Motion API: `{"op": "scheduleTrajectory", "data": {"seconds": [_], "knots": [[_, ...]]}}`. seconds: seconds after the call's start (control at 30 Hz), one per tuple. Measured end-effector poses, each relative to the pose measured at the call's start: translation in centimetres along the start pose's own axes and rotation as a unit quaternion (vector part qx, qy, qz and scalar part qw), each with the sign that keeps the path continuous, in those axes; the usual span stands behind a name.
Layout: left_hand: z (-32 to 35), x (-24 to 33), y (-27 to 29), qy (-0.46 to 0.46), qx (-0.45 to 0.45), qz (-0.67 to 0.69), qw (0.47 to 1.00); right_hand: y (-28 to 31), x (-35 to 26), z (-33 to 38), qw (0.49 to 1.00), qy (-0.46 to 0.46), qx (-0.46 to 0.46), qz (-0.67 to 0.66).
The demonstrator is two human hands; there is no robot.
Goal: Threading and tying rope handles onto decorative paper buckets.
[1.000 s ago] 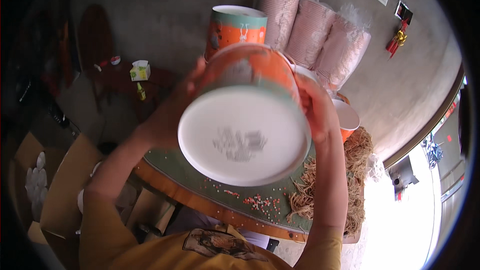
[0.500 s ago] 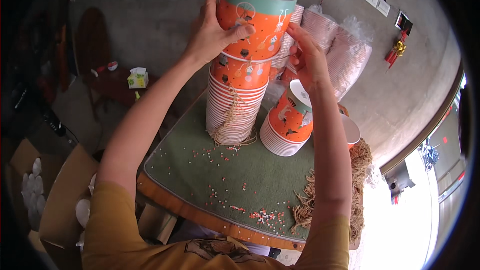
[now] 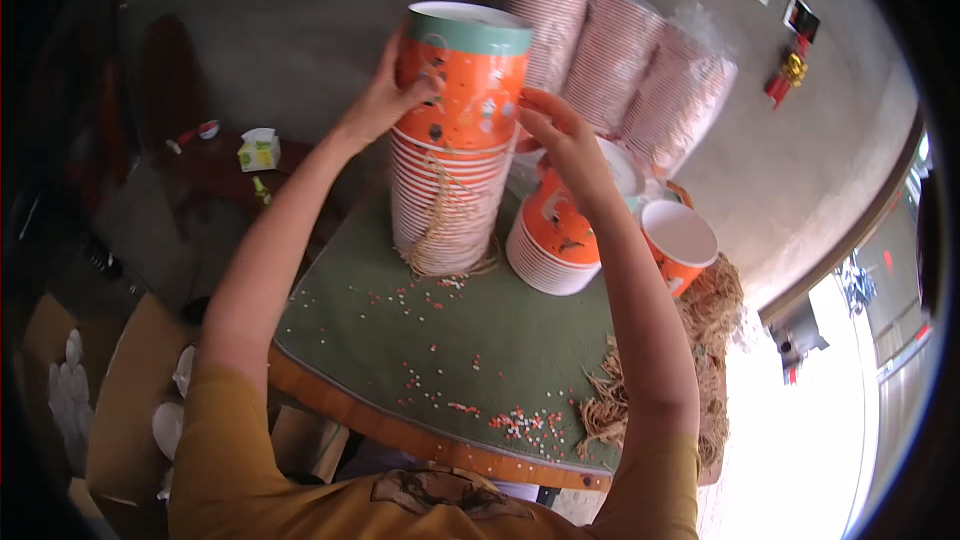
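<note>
A tall stack of upside-down paper buckets (image 3: 450, 185) stands on the table, mostly showing white rims. The orange top bucket (image 3: 470, 90) has a green band and sits down over the stack. My left hand (image 3: 382, 105) grips its left side, thumb across the front. On its right side, the fingers of my right hand (image 3: 565, 130) are closed against the wall near the lower rim; their tips are partly hidden. Tan string (image 3: 440, 215) hangs down the front of the stack and gathers at its foot. A shorter inverted stack (image 3: 555, 250) stands under my right forearm.
Wrapped bucket stacks (image 3: 612, 60) stand at the back. An upright orange bucket (image 3: 680, 240) and a heap of tan string (image 3: 710, 310) lie right. Small red and white beads (image 3: 525, 425) dot the green tabletop (image 3: 400, 340). An open carton (image 3: 130, 400) is lower left.
The top bucket has come down over the stack, covering the orange bucket below it. Both hands have lowered with it. The view has shifted, showing more of the wrapped stacks.
</note>
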State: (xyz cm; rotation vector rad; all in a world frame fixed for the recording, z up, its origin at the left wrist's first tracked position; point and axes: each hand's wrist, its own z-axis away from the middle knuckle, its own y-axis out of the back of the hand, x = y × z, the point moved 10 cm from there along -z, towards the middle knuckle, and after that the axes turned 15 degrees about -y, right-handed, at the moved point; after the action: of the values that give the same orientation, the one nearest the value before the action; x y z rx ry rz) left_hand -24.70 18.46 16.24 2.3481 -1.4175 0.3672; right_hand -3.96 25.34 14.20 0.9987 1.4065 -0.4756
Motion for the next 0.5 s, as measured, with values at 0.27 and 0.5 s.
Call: {"op": "scheduleTrajectory", "data": {"seconds": [0.27,0.5], "knots": [[0.9,2.9,1.3,-0.087,0.051,-0.133,0.986,8.4,1.3,4.4,0.981,0.067,0.055,0.174],[8.0,15.5,-13.0,-0.258,-0.034,-0.162,0.952,19.9,12.1,13.4,0.786,0.059,0.231,0.570]]}}
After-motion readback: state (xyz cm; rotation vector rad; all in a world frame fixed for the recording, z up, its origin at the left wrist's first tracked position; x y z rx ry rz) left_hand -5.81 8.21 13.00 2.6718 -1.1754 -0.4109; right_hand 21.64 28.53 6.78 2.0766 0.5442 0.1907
